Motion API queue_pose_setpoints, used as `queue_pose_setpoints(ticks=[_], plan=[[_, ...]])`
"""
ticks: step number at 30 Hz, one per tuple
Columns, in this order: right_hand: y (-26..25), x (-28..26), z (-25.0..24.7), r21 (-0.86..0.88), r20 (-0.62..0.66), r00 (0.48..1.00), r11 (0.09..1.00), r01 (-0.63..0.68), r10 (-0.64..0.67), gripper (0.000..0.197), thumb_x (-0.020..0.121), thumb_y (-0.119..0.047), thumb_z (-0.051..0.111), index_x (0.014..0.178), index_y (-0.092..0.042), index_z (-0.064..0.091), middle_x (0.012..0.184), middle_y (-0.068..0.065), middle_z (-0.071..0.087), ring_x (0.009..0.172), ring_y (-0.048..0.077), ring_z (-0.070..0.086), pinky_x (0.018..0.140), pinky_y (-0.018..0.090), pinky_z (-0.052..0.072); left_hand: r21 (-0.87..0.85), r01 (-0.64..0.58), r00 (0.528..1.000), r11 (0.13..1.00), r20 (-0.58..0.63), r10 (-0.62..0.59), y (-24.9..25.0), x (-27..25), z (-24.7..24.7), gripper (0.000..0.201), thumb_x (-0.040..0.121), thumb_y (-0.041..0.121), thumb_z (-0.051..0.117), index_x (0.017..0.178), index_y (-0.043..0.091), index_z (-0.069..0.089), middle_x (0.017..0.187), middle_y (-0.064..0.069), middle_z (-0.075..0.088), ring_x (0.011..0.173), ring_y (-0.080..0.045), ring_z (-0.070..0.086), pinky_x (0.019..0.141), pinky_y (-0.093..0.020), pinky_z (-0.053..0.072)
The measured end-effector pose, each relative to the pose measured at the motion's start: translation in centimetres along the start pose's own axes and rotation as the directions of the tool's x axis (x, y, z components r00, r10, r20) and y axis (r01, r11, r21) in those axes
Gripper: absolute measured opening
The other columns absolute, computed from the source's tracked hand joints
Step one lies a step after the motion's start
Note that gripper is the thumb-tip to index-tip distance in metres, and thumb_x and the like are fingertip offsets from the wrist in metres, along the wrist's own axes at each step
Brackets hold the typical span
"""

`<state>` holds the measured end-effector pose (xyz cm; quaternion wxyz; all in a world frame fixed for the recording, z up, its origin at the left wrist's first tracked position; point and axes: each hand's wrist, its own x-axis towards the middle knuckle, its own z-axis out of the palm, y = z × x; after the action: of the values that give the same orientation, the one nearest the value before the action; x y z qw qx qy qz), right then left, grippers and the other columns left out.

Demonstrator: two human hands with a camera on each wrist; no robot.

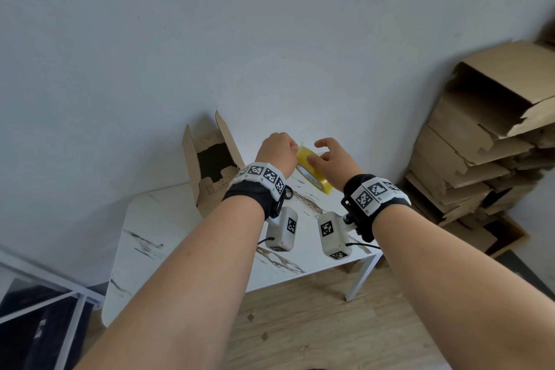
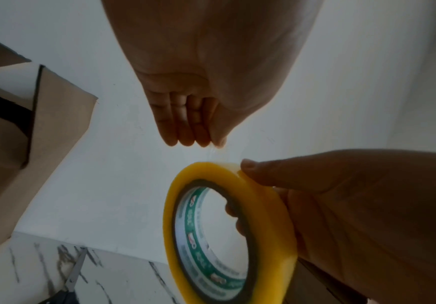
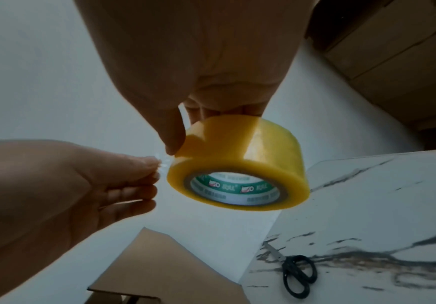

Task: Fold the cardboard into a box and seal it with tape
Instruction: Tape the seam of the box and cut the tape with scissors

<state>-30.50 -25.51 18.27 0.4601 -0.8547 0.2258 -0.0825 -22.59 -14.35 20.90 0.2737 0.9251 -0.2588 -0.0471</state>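
Observation:
A yellow roll of tape (image 1: 312,173) with a green-printed core (image 3: 233,188) is held in the air above the table. My right hand (image 3: 185,125) grips it, thumb on the outer face and fingers through the core. My left hand (image 2: 206,142) pinches the clear free end of the tape (image 3: 163,164) right at the roll's edge. The brown cardboard box (image 1: 210,171) stands open-topped on the table to the left of both hands, flaps up. Nothing touches it.
Black-handled scissors (image 3: 297,273) lie on the white marbled table (image 1: 186,237) below the hands. A tall stack of flat cardboard (image 1: 486,141) leans in the right corner. A white wall is close behind. Wooden floor lies in front of the table.

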Motion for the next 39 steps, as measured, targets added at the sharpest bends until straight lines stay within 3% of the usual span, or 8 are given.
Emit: queue_pose_setpoints(ticks=[7,12,19,23,24,26,32,39], plan=[[0.5,0.3,-0.3,-0.056,-0.053,0.999,0.998,-0.011,0.008,0.031,0.093,-0.037,0.054,0.123,-0.029,0.056,0.071,-0.015,0.039,0.064,0.002,0.041,0.058,0.020,0.032,-0.037,-0.028,0.999,0.999,-0.018,0.028,0.5,0.3,0.3,0.028,0.089,0.004,0.045,0.064,0.014,0.051,0.088,-0.005,0.059,0.076,-0.020,0.054,0.066,-0.028,0.040],[-0.3,0.6,-0.8,0.085,-0.031,0.999,0.996,-0.030,0.033,0.022,0.090,-0.033,0.058,0.106,-0.027,0.072,0.101,-0.011,0.064,0.093,0.009,0.056,0.080,0.024,0.041,-0.044,-0.043,0.997,0.998,-0.065,0.040,0.6,0.7,-0.4,0.021,0.086,0.000,0.047,0.073,0.017,0.045,0.080,-0.001,0.043,0.071,-0.019,0.042,0.065,-0.030,0.038],[-1.9,1.4,-0.9,0.182,-0.105,0.992,0.982,-0.046,0.066,0.019,0.084,-0.035,0.063,0.092,-0.025,0.077,0.092,-0.008,0.072,0.087,0.015,0.065,0.078,0.028,0.051,-0.085,-0.038,0.987,0.996,-0.160,0.024,0.8,1.1,-1.7,0.023,0.088,0.004,0.049,0.075,0.021,0.058,0.077,-0.001,0.046,0.071,-0.019,0.042,0.067,-0.025,0.036],[-3.0,1.9,-1.2,0.216,-0.139,0.990,0.976,-0.007,0.038,0.019,0.086,-0.034,0.064,0.093,-0.023,0.077,0.098,-0.005,0.072,0.090,0.016,0.065,0.084,0.029,0.052,-0.168,-0.028,0.971,0.985,-0.237,-0.013,0.2,1.2,-2.9,0.025,0.093,0.021,0.056,0.094,0.001,0.069,0.087,0.009,0.061,0.083,-0.010,0.053,0.079,-0.021,0.039],[-3.2,2.0,-1.2,0.226,-0.145,0.989,0.974,-0.001,0.035,0.020,0.086,-0.034,0.064,0.094,-0.022,0.077,0.100,-0.004,0.073,0.090,0.017,0.065,0.084,0.029,0.051,-0.191,-0.026,0.970,0.981,-0.240,-0.021,0.1,1.0,-3.2,0.014,0.093,0.025,0.055,0.079,0.027,0.057,0.092,0.005,0.066,0.088,-0.013,0.056,0.084,-0.022,0.041],[-3.4,2.1,-1.0,0.212,-0.144,0.989,0.977,0.008,0.023,0.020,0.087,-0.033,0.063,0.092,-0.020,0.077,0.099,-0.003,0.073,0.089,0.017,0.064,0.080,0.027,0.050,-0.230,0.030,0.960,0.973,-0.266,-0.092,-0.5,0.9,-3.7,0.029,0.096,0.027,0.050,0.121,0.025,0.066,0.120,0.002,0.067,0.110,-0.016,0.061,0.098,-0.025,0.044],[-4.5,2.2,0.1,0.158,-0.108,0.994,0.987,0.026,-0.009,0.024,0.087,-0.027,0.061,0.087,-0.007,0.075,0.098,0.006,0.075,0.094,0.028,0.067,0.082,0.035,0.056,-0.200,0.195,0.928,0.960,-0.280,-0.247,-3.8,0.3,-6.1,0.038,0.099,0.010,0.039,0.128,0.020,0.060,0.133,0.001,0.059,0.118,-0.019,0.057,0.093,-0.022,0.042],[-8.9,3.8,2.3,0.222,-0.124,0.990,0.971,0.093,-0.067,0.020,0.090,-0.031,0.061,0.093,-0.018,0.076,0.101,-0.004,0.073,0.082,0.011,0.059,0.071,0.022,0.043,-0.064,0.304,0.916,0.950,-0.253,-0.311,-9.3,1.3,-10.1,0.054,0.088,-0.006,0.036,0.133,0.018,0.054,0.132,-0.004,0.057,0.121,-0.026,0.054,0.103,-0.035,0.044]])
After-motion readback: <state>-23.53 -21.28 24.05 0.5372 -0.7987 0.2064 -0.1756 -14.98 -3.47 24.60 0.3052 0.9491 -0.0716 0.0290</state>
